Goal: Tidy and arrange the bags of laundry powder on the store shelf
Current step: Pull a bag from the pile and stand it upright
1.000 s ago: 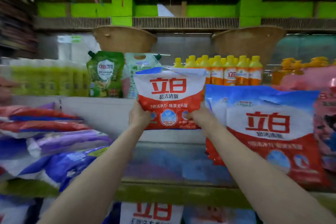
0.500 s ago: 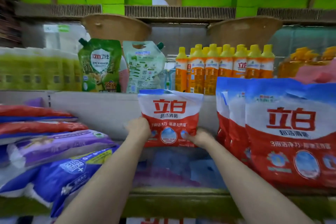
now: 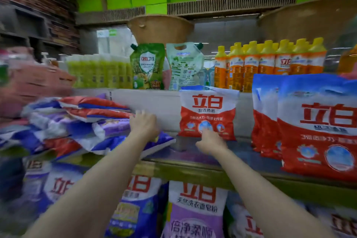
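Observation:
A small red and white laundry powder bag stands upright on the shelf, leaning against the back wall. My right hand touches its lower edge with its fingertips. My left hand is off the bag and reaches left, with its fingers at the end of a pile of flat-lying bags in red, blue and purple. Two large red and white bags stand upright at the right of the same shelf. Between the small bag and the large bags lies bare shelf.
The shelf above holds orange bottles with yellow caps, two green refill pouches and green bottles. Upright purple and blue powder bags fill the shelf below. The left edge is blurred.
The small bag came down from mid-air and now stands on the shelf. My left hand let go of it and moved left to the pile. The view turned left and down.

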The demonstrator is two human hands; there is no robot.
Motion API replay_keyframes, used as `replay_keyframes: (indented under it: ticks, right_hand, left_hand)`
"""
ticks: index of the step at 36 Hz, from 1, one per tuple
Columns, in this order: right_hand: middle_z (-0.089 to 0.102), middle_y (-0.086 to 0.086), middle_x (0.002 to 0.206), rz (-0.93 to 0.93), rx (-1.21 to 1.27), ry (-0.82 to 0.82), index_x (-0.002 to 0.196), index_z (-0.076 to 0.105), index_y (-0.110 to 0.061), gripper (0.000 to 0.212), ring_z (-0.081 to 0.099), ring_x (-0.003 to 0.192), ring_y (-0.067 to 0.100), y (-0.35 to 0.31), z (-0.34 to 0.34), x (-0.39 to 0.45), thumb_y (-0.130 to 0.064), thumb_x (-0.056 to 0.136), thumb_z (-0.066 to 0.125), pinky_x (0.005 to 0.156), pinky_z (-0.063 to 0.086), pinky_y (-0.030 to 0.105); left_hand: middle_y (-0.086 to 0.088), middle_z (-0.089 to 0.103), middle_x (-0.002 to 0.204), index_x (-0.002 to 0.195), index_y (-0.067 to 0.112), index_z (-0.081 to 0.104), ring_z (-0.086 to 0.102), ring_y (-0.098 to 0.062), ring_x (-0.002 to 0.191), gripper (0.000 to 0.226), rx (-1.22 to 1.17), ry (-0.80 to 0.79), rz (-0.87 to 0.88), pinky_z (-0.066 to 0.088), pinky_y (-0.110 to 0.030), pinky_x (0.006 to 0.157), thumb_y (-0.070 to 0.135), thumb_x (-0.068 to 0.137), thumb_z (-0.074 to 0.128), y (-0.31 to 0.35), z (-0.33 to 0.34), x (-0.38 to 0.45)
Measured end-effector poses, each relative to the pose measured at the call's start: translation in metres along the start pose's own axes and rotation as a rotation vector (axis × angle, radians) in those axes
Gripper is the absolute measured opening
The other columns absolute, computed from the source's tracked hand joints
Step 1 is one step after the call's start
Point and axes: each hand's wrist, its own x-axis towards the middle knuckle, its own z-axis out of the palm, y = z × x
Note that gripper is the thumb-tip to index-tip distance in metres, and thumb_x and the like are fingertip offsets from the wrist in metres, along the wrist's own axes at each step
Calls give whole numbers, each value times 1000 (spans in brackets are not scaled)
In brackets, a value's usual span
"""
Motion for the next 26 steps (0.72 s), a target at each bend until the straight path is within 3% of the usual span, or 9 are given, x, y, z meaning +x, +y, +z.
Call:
replay_keyframes:
  ticks: [4,10,14,18,22,26]
  right_hand:
    - [53,18,127,-107,24,-13,123,45,-6,38,52,115,35,-35,-2,-9,-20,88,49,90,46,38]
    - [55,18,126,-225,25,2,120,50,-5,34,55,113,35,-82,-9,-15,-15,88,48,85,45,34]
    - [53,17,128,-289,23,-8,121,48,-7,33,52,116,32,-110,-8,-12,-16,89,46,88,44,33]
    - [56,17,123,-315,18,-8,117,51,-8,32,55,111,31,-138,-3,-3,-15,87,45,80,44,33]
    - [58,16,121,-328,15,-11,115,54,-9,31,56,108,32,-164,4,8,-16,85,45,80,44,31]
    - [61,16,118,-354,-42,-17,114,59,-5,30,57,107,31,-186,12,22,-19,91,44,80,44,30]
  left_hand:
    - [-12,47,130,121,17,55,39,-31,125,47,-13,40,-105,33,-43,101,44,84,58,-43,-6,-11]
    - [-21,51,127,118,2,55,47,-36,121,41,-191,169,-233,38,-43,98,33,92,48,-95,-23,-25]
    - [-21,51,124,118,1,54,48,-37,118,39,-142,292,-281,41,-41,94,28,91,49,-118,-37,-26]
    - [-22,49,129,122,-2,51,45,-38,123,43,-245,234,-417,38,-42,100,29,93,45,-150,-48,-17]
    - [-24,56,127,119,-3,58,52,-39,118,41,-375,74,-502,43,-39,96,25,91,45,-183,-43,2]
    - [-21,56,129,120,2,59,53,-37,118,43,-422,-37,-503,42,-40,98,31,92,44,-200,-39,29]
